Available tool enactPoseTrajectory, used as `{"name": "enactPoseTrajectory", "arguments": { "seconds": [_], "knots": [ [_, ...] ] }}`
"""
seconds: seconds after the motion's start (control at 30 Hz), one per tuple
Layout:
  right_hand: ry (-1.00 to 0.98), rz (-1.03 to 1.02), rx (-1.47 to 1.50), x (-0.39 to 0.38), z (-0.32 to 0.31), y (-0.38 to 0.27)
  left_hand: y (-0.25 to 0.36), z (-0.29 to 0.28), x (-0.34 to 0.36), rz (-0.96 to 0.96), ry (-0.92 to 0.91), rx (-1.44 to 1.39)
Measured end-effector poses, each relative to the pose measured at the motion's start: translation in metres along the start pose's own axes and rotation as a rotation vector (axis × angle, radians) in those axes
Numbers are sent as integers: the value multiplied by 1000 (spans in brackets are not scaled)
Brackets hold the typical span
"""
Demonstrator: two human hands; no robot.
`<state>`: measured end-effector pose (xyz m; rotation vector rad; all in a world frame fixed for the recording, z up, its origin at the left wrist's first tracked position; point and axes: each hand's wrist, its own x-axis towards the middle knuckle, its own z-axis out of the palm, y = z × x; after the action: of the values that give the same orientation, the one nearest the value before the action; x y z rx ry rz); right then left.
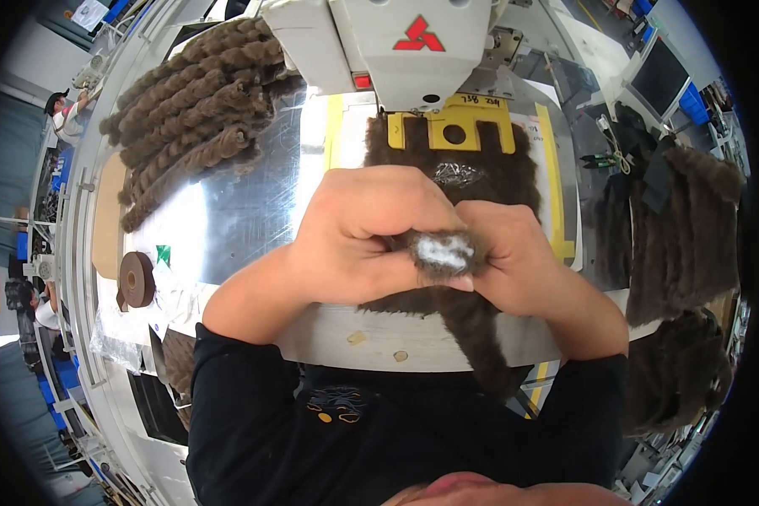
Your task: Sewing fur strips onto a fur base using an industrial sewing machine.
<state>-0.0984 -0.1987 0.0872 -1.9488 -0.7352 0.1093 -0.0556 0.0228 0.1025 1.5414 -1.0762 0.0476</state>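
Observation:
My left hand (pixel 371 229) and my right hand (pixel 516 260) meet in front of my chest. Both are closed around a brown plush tube (pixel 479 341). White stuffing (pixel 444 251) shows at its end between my fingers and thumbs. A furry tail-like length seems to belong to the same piece and hangs down past the table's front edge; the join is hidden by my hands. Beyond them lies a dark brown furry panel (pixel 510 187), its far part under a yellow clamp plate (pixel 497 137). A shiny clear scrap (pixel 455 174) rests on that panel.
A white sewing machine head (pixel 413 72) stands over the panel. Several plump brown plush strips (pixel 198 97) lie at the far left, with a brown tape roll (pixel 137 279) nearer. Brown fur pieces (pixel 687 244) hang at right, near a dark screen (pixel 659 76). Two people work far left.

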Motion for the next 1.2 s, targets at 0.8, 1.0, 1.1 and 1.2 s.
{"name": "enactPoseTrajectory", "arguments": {
  "seconds": [0.8, 1.0, 1.1, 1.2],
  "knots": [
    [220, -145, 13, -3, -25, -19, -8, 27, -11, -29, 76, 193],
    [256, -241, -27, -10, -22, -22, -8, 33, -11, 7, 41, 198],
    [278, -207, -59, -8, -23, -19, -16, 32, -8, -53, 18, 131],
    [280, -228, -63, -6, -32, -15, -16, 44, -12, -190, 11, -12]
  ]
}}
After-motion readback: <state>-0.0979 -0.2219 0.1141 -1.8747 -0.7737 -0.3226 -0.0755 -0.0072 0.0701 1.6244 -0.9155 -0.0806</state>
